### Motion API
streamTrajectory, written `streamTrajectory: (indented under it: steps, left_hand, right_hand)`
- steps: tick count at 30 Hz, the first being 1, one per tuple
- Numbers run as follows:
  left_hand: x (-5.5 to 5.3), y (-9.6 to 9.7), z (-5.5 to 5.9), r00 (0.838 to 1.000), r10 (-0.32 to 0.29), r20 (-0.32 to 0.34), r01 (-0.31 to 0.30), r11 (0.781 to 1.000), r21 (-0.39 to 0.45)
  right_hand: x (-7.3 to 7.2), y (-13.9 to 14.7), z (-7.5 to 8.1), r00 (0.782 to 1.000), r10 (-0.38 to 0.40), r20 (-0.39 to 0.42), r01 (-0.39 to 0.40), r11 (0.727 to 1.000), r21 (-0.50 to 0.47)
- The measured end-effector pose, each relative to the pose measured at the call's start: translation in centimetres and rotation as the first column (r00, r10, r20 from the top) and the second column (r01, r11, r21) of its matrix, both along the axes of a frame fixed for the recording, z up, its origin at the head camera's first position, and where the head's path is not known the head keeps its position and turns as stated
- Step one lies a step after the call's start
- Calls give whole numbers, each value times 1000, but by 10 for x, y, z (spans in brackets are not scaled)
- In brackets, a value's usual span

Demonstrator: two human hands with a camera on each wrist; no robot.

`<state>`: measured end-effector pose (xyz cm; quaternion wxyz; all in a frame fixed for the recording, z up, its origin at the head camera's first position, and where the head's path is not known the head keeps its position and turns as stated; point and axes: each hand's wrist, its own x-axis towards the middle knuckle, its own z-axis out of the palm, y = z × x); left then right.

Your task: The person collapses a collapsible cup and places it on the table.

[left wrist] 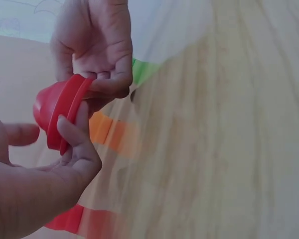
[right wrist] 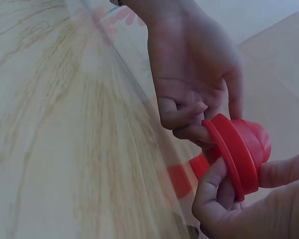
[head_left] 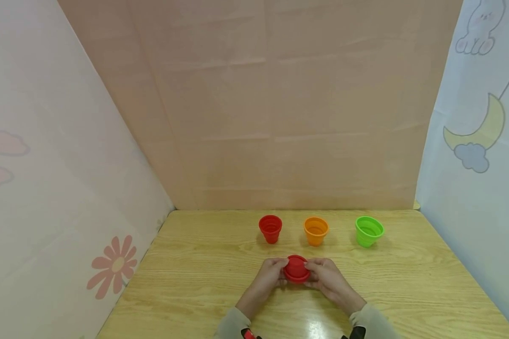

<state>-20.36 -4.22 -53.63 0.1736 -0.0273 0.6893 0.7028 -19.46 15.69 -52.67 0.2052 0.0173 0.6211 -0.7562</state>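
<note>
A red collapsible cup (head_left: pixel 297 269), partly folded down, is held between both hands over the middle of the table. My left hand (head_left: pixel 272 275) grips its left side, fingers curled under the wide rim. On the opposite side my right hand (head_left: pixel 327 281) pinches it, thumb on the cup's wall. The left wrist view shows the red cup (left wrist: pixel 65 109) tilted, with its narrow end bulging out past the rim. From the right wrist, the red cup (right wrist: pixel 239 154) has fingers of both hands along its rim.
Behind the hands stand a second red cup (head_left: pixel 270 229), an orange cup (head_left: pixel 316 231) and a green cup (head_left: pixel 369 231), all upright in a row on the wooden table (head_left: pixel 186 282). A brown paper backdrop (head_left: pixel 275 103) rises at the table's back edge, with printed cloth walls on both sides.
</note>
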Motion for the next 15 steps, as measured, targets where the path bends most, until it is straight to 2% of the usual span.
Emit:
streamTrajectory:
  steps: [3, 6, 10, 15]
  left_hand:
    - [1, -3, 2, 997, -69, 27, 66, 993, 93]
    - [1, -5, 3, 994, -108, 31, 103, 986, 130]
    - [2, -4, 2, 995, -100, 28, 96, 988, 119]
    - [2, -4, 3, 998, -57, 20, 55, 996, 68]
  right_hand:
    - [0, 0, 0, 1000, -17, 0, 17, 999, 27]
    - [1, 0, -1, 1000, -26, 0, 26, 999, 40]
    - [1, -1, -2, 1000, -29, -8, 29, 999, 44]
    - [-1, 0, -4, 1000, -8, -9, 8, 1000, 7]
